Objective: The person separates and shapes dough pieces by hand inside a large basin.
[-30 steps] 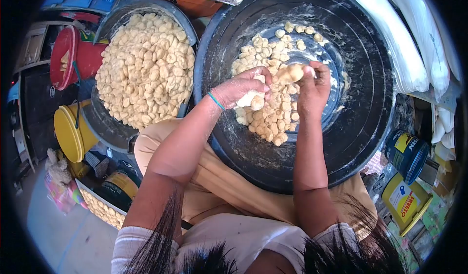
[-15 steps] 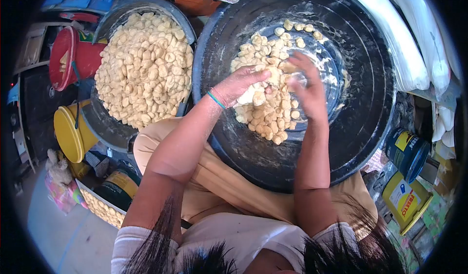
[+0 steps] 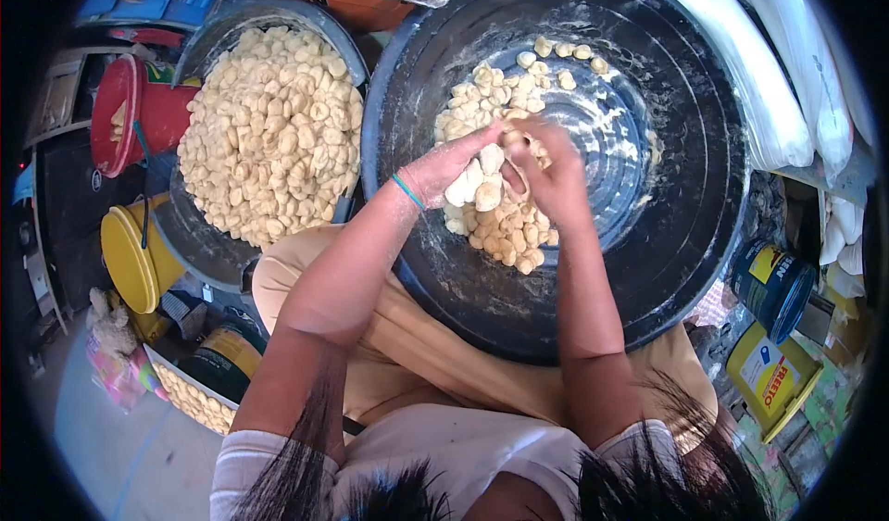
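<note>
Over the big black basin [image 3: 667, 271], my left hand [image 3: 444, 171], with a teal band on its wrist, is curled around several pale dough balls [image 3: 480, 186]. My right hand [image 3: 556, 164] meets it at the fingertips, slightly blurred. Its fingers are bent inward near my left thumb, and what they pinch, if anything, is hidden. Under both hands lies a heap of similar round dough pieces [image 3: 509, 238] on the basin floor. A few loose pieces [image 3: 565, 50] sit farther back, among white floury smears.
At left, a grey tub [image 3: 208, 248] is heaped with dough pieces [image 3: 269, 132]. Beside it are a red bucket [image 3: 116, 118] and a yellow bucket [image 3: 130, 257]. On the right are white plastic bags [image 3: 759, 76], a dark blue can [image 3: 773, 289] and a yellow container [image 3: 769, 377].
My right hand has moved left and inward, from apart above the heap to touching my left hand, its fingers now bent. My left hand stays nearly in place with its dough balls.
</note>
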{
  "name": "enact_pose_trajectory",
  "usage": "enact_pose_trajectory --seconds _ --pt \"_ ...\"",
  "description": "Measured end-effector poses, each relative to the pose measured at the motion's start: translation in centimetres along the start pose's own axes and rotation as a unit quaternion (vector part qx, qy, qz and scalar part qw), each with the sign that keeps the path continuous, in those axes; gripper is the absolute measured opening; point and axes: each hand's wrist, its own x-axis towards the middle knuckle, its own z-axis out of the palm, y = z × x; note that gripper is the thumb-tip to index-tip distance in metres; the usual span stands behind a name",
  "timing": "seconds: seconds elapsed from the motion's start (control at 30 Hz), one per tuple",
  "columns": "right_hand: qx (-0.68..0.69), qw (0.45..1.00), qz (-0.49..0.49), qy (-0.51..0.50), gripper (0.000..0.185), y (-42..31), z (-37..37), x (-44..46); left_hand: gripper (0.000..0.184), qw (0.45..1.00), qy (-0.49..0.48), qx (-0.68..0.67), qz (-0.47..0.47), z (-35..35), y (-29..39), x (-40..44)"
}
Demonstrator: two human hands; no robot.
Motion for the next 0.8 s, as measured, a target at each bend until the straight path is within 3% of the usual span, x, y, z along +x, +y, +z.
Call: enact_pose_trajectory --seconds 0.03,0.07,0.1,0.17,0.27,0.3,0.33,0.4,0.47,0.53,0.6,0.63,0.73,0.8 --pt "-0.026 0.997 -0.045 0.063 0.035 0.6 -0.1 0.3 0.047 1.0 0.0 -0.014 0.002 -0.2 0.0 0.1" --pt "0.023 0.999 -0.031 0.03 0.033 0.9 -0.1 0.0 0.046 1.0 0.001 -0.028 0.003 -0.5 -0.2 0.3" --pt "0.072 0.997 -0.016 -0.002 0.032 -0.2 -0.5 -0.1 0.048 0.994 -0.092 -0.06 0.011 -2.7 -0.4 0.5" --pt "0.112 0.986 0.004 -0.127 0.027 -2.1 -0.9 -0.7 0.049 0.996 -0.059 -0.055 0.034 -1.8 -0.2 0.0" --pt "0.092 0.995 0.04 -0.009 0.023 0.0 -0.1 -1.5 0.054 0.999 -0.042 -0.01 0.018 -2.0 0.3 0.2" --pt "0.279 0.951 0.116 0.071 0.021 0.7 0.3 -1.2 0.055 0.999 -0.052 0.004 0.016 -2.3 0.6 0.2" --pt "0.258 0.941 0.181 0.126 0.024 0.6 -0.5 -1.0 0.056 0.998 -0.061 0.016 0.014 -2.5 0.6 0.1" --pt "0.026 0.994 -0.01 0.102 0.026 1.7 -1.0 -0.3 0.073 0.996 -0.063 -0.028 0.051 -1.8 0.3 -0.2" --pt "-0.037 0.996 -0.048 0.068 0.026 0.5 -0.1 -0.6 0.083 0.996 -0.078 -0.022 0.047 -1.0 0.5 -0.6" --pt "0.017 1.0 0.0 0.002 0.027 -0.1 0.2 -0.6 0.091 0.996 -0.065 0.03 0.048 -0.9 0.0 -0.3" --pt "0.188 0.968 0.131 -0.097 0.03 1.1 0.7 -0.6 0.097 0.995 -0.076 0.051 0.028 -1.0 0.2 -0.2" --pt "0.364 0.887 0.285 0.013 0.033 1.3 1.0 -0.3 0.098 0.995 -0.093 0.046 0.006 -1.3 0.5 -0.3" --pt "0.116 0.988 0.051 0.092 0.033 1.3 0.4 0.1 0.1 0.995 -0.096 -0.001 0.004 -0.7 1.1 -0.9" --pt "0.139 0.989 0.041 -0.003 0.032 0.4 0.3 -0.7 0.101 0.996 -0.088 -0.013 0.021 -0.3 0.8 -1.0"
